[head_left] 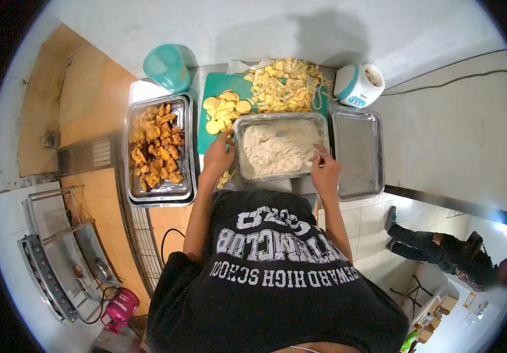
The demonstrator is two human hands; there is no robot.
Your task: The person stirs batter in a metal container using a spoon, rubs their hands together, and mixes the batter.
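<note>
A metal tray of pale, wet batter-like mixture (pixel 280 147) sits in front of me at the counter's edge. My left hand (pixel 219 156) is at the tray's left side, its fingers curled against the rim. My right hand (pixel 326 167) is closed on the right rim, with its fingertips by the mixture. Behind the tray, a green cutting board (pixel 209 88) carries round yellow slices (pixel 227 107) and a heap of smaller cut yellow pieces (pixel 283 85). Some peelings (pixel 224 179) lie below my left hand.
A tray of browned fried pieces (pixel 156 147) stands left, beneath a green plastic container (pixel 165 67). To the right are an empty metal tray (pixel 359 153) and a white-and-teal appliance (pixel 359 85). Another person (pixel 448 250) stands at far right. A pink gas cylinder (pixel 121 307) is lower left.
</note>
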